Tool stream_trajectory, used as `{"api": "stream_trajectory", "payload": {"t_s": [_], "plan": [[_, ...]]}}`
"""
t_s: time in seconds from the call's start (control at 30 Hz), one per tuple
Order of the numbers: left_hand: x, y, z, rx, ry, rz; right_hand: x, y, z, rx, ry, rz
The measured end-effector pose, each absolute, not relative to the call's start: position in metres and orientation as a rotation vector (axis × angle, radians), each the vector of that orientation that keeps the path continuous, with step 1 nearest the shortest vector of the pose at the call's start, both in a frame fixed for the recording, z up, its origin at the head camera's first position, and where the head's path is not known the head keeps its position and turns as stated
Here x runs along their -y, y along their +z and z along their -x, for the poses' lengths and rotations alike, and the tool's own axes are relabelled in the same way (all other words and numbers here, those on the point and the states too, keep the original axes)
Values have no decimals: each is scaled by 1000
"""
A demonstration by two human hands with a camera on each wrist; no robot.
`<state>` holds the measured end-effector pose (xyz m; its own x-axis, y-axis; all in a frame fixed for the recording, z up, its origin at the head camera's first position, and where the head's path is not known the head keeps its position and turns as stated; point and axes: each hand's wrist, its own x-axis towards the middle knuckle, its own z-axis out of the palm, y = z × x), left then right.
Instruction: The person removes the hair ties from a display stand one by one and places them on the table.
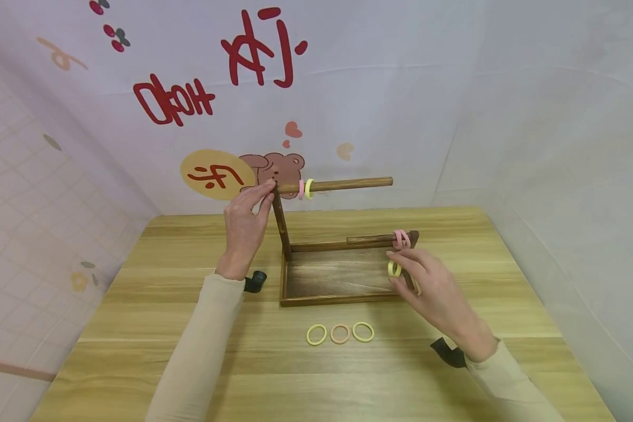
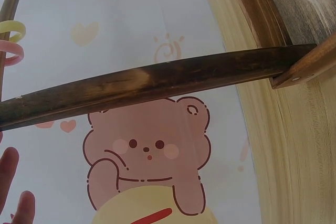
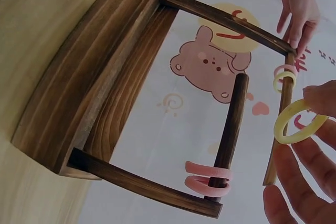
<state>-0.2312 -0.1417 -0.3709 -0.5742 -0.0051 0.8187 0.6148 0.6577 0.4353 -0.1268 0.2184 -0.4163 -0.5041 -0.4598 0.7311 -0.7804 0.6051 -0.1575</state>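
My left hand (image 1: 245, 225) pinches the top corner of the tall left post (image 1: 281, 225) of a dark wooden rack. From that corner an upper rod (image 1: 356, 183) runs right, carrying a pink ring (image 1: 301, 190) and a yellow ring beside it. Between thumb and fingers, my right hand (image 1: 435, 287) holds another yellow ring (image 3: 282, 128), in front of the short right post. Two pink rings (image 3: 209, 171) hang on the lower rod (image 3: 231, 121), close to that post. In the right wrist view the held ring overlaps the upper rod.
On the table in front of the rack's tray base (image 1: 343, 300) lie a yellow ring (image 1: 316, 344), an orange ring (image 1: 340, 343) and another yellow ring (image 1: 363, 340) in a row. Behind the wooden table (image 1: 295, 381) hangs a printed white cloth (image 1: 380, 105).
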Motion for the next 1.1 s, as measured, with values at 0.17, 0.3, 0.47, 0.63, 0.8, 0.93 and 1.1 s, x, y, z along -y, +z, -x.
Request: {"api": "stream_trajectory", "payload": {"t_s": [0.17,0.3,0.47,0.63,0.8,0.93,1.1], "plan": [[142,-371,232,2035,-912,477,-221,-418,121,2262,604,-986],[142,-371,232,2032,-914,479,-222,-421,116,2302,603,-1007],[142,-372,231,2025,-917,478,-220,-429,114,2292,611,-1045],[142,-372,232,2028,-912,478,-219,-439,112,2316,602,-1063],[142,-372,232,2025,-906,481,-219,-446,110,2339,609,-1095],[142,-373,232,2029,-909,477,-218,-450,109,2367,597,-1117],[141,-374,232,2034,-925,459,-219,-454,107,2390,556,-1133]]}}
